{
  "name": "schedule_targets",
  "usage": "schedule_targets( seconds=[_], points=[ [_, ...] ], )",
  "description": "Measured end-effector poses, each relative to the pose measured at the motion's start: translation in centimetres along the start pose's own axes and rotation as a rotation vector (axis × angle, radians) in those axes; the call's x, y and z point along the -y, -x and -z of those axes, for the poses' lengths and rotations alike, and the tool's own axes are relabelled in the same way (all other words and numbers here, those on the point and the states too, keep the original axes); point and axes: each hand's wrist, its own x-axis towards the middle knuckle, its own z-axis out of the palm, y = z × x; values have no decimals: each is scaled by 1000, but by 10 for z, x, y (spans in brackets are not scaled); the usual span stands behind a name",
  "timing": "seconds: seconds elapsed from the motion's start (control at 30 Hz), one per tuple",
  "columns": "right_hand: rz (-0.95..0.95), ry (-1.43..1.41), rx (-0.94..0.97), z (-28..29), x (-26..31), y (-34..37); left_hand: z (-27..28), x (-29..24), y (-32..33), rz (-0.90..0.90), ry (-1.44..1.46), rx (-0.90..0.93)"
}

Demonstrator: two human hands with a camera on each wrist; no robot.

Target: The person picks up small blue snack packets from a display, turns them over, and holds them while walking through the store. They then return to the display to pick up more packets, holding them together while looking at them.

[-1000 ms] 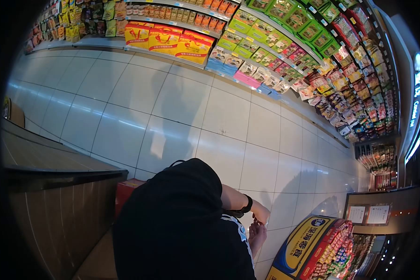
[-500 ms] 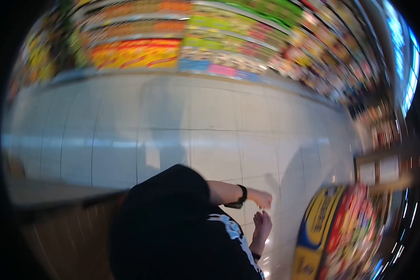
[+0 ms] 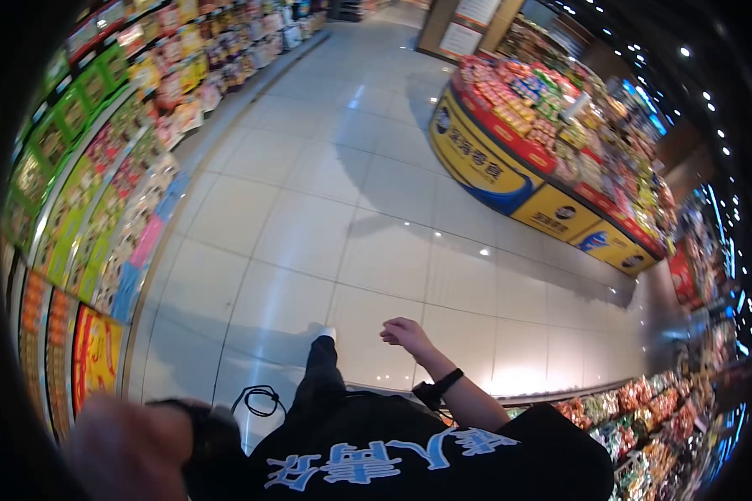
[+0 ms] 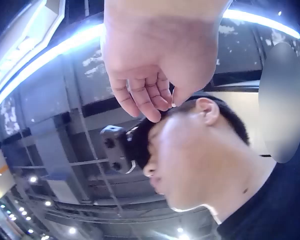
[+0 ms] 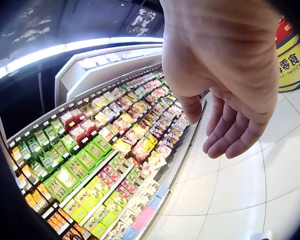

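My left hand [image 4: 160, 60] is raised near the head, seen from below in the left wrist view, its fingers loosely curled. It overlaps the head-worn camera's dark strap there, and a small pale spot shows at the thumb tip. In the head view the same left hand [image 3: 129, 442] is a large blur at the lower left. My right hand [image 3: 405, 332] is held out in front of the body above the floor, a black band [image 3: 439, 388] round its wrist. The right wrist view shows the right hand [image 5: 227, 85] with fingers hanging relaxed and nothing in them.
Shelves of packaged snacks [image 3: 100, 159] line the left side. A rounded yellow and blue display stand [image 3: 485, 163] heaped with packets is ahead to the right. More bagged goods [image 3: 635, 409] lie at the lower right. A black cable loop [image 3: 261, 401] hangs beside the leg, over the tiled floor [image 3: 376, 259].
The head view has swung right, bringing the shelves to the left side and the display stand ahead. My hands, earlier close together, are now apart, the left raised close to the head.
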Motion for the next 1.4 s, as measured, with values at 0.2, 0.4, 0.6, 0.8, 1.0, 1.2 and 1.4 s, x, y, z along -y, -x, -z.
schedule_targets(
  seconds=[0.2, 0.4, 0.6, 0.8, 1.0, 1.2, 1.4],
  points=[
    [29, 8, -81, 36, 52, -72, -58, 143, -41, -104, 538, 297],
    [75, -19, -203, 100, 97, -117, -92, 272, -54, -61, 705, 385],
    [-7, -151, -338, 174, 85, -123, -159, 374, -53, -12, 846, 444],
    [3, -269, -530, 290, 37, -106, -281, 465, -35, 58, 983, 515],
    [78, -301, -899, 480, -30, -52, -492, 571, 21, 372, 685, 710],
    [126, -164, -1394, 666, -21, 73, -805, 689, 166, 809, 900, 1138],
    [224, -249, -1711, 806, -25, 128, -1013, 730, 356, 920, 854, 1386]
  ],
)
